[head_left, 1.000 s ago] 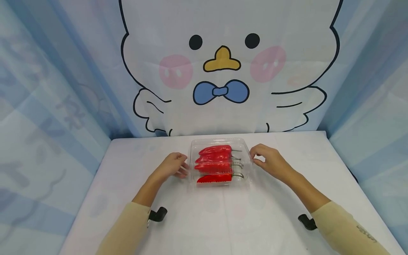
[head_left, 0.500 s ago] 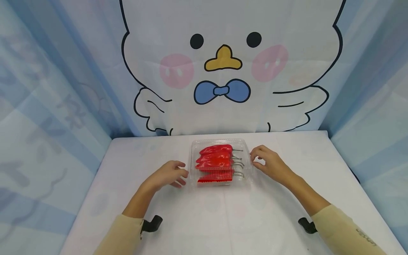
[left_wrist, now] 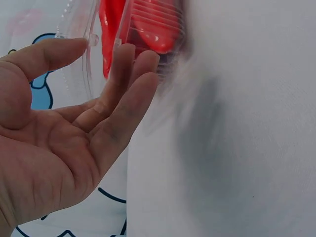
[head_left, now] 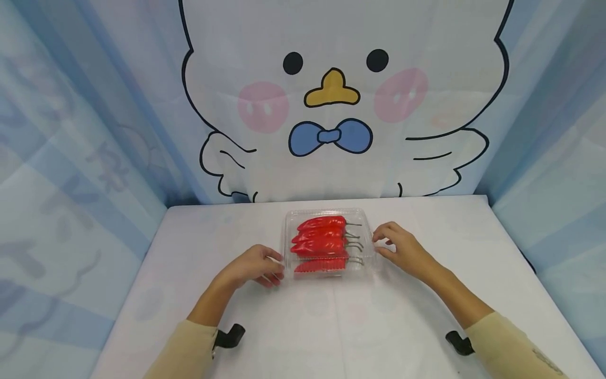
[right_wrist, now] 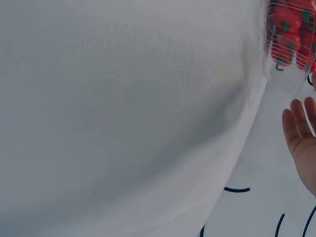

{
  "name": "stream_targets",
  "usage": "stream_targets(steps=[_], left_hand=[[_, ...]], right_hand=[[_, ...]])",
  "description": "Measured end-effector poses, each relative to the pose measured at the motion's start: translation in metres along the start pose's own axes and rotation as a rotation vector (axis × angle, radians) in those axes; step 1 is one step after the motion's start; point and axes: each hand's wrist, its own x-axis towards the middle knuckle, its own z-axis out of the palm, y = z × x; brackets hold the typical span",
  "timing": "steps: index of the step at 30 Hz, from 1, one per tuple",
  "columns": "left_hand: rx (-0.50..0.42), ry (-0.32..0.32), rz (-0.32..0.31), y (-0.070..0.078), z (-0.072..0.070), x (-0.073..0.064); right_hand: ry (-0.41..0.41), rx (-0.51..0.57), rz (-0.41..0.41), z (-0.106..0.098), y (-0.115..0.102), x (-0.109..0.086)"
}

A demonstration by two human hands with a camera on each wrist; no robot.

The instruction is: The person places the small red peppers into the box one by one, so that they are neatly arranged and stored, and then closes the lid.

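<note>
A clear plastic clamshell box [head_left: 288, 231] lies near the back of the table, with several red chilli peppers [head_left: 322, 246] side by side inside, stems to the right. Beside its front left corner is my left hand [head_left: 259, 266]. In the left wrist view that hand [left_wrist: 74, 143] has its thumb at the lid's rim [left_wrist: 89, 64] and its loosely straight fingers by the ribbed base, a narrow gap showing between rim and base. My right hand [head_left: 402, 250] is at the box's right side, fingers relaxed and holding nothing; the right wrist view shows its fingertips [right_wrist: 296, 106] just off the box.
A white cloth covers the table [head_left: 331, 326], whose back edge runs close behind the box. A curtain with a cartoon bird [head_left: 331, 95] hangs at the back, and blue patterned curtains [head_left: 71, 210] flank both sides. A black wrist mount [head_left: 229, 336] sticks out from the left sleeve.
My left hand slid toward the front along the box's left side, drew off slightly, then came back to its front corner. The lid's ridged front edge sank toward the front. My right hand barely moved.
</note>
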Motion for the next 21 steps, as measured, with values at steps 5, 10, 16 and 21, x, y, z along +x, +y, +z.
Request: stream_targets(steps=[5, 10, 16, 21], left_hand=[[-0.018, -0.003, 0.01, -0.001, 0.001, 0.002], [-0.04, -0.009, 0.02, -0.003, 0.002, 0.003], [-0.059, 0.005, 0.03, -0.005, 0.001, 0.004], [-0.058, 0.019, 0.025, -0.006, 0.001, 0.006]], right_hand=[[-0.018, 0.037, 0.003, -0.003, 0.001, -0.007], [-0.074, 0.116, 0.111, -0.008, 0.0, -0.017], [-0.227, 0.273, 0.273, -0.012, -0.001, -0.022], [-0.354, 0.325, 0.307, -0.01, -0.001, -0.022]])
